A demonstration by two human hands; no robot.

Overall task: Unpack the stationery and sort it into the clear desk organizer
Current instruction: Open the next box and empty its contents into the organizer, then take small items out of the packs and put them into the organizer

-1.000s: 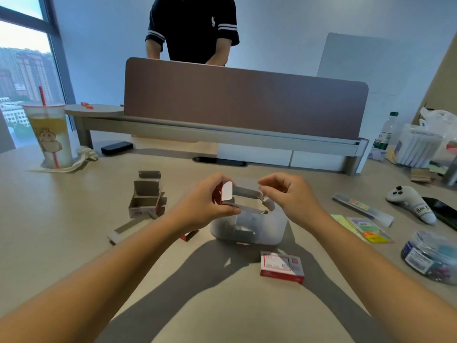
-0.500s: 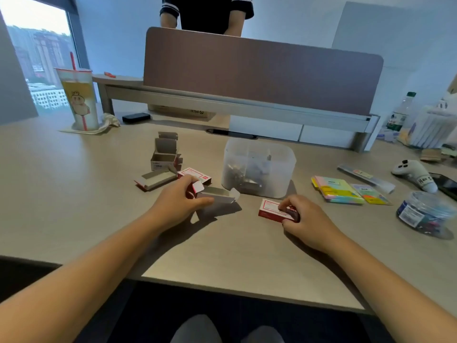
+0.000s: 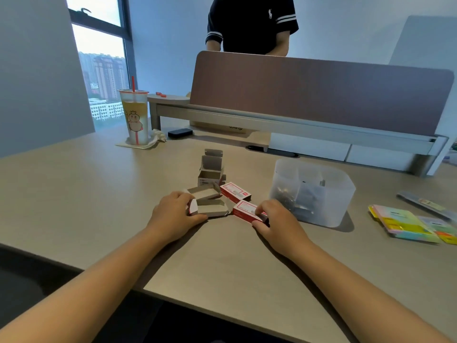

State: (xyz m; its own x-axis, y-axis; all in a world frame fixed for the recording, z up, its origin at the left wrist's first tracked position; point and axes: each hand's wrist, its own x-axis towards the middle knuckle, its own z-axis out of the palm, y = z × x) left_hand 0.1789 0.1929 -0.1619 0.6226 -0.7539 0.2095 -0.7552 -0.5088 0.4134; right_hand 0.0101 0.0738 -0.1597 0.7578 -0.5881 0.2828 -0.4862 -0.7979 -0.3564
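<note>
While the left hand (image 3: 173,216) grips an emptied grey cardboard box (image 3: 211,208), the right hand (image 3: 277,220) pinches a closed red-and-white staple box (image 3: 247,211). Its long axis points right toward the clear plastic organizer (image 3: 312,191), nearest that hand.

**Daylight from the left, wide-angle bend**

Soft daylight enters through the window (image 3: 101,70), overexposed at its top. The desk (image 3: 74,194) is evenly lit; forearms and the clear organizer (image 3: 314,194) cast soft shadows toward the right. Edges bow noticeably. Detail is slightly soft throughout.
</note>
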